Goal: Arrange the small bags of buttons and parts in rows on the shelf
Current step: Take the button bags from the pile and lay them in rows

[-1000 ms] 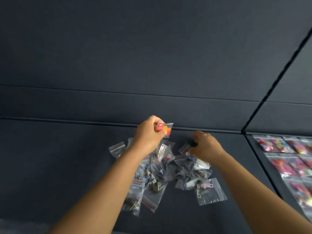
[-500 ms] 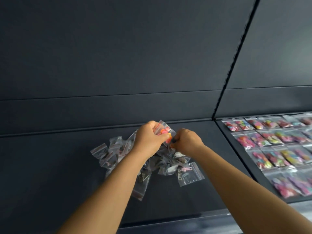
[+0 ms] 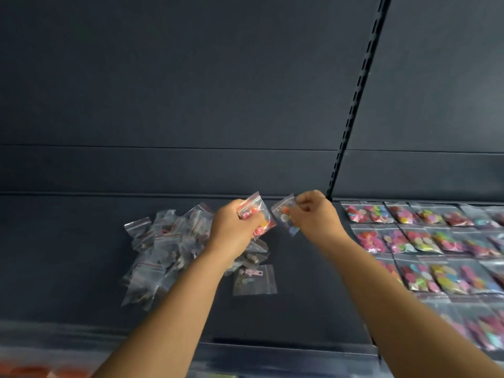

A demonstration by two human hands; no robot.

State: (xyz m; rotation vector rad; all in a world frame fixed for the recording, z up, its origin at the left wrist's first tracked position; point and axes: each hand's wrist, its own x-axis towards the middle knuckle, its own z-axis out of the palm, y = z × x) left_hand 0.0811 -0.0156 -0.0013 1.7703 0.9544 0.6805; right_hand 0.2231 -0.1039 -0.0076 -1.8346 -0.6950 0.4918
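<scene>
Change since half a second ago: hands now apart, where both met on one bag over the pile; view swung right, more of the filled rows (image 3: 425,236) exposed

Left hand (image 3: 231,230): fingers curled round a clear bag of orange and pink buttons (image 3: 257,215), held above the pile of unsorted bags (image 3: 169,246)

Right hand (image 3: 317,214): pinches a second bag of mixed-colour buttons (image 3: 285,214), carried toward the slotted upright (image 3: 351,105)

Judged meaning: one bag separated and likely bound for the rows, pile not yet cleared

Appearance of bags: small, transparent, zip-top with red seal line, crinkled and glossy; contents bright in the rows, dull and metallic in the pile; one bag with a pink part (image 3: 255,279) flat on the dark shelf (image 3: 68,255), just beside the pile
</scene>
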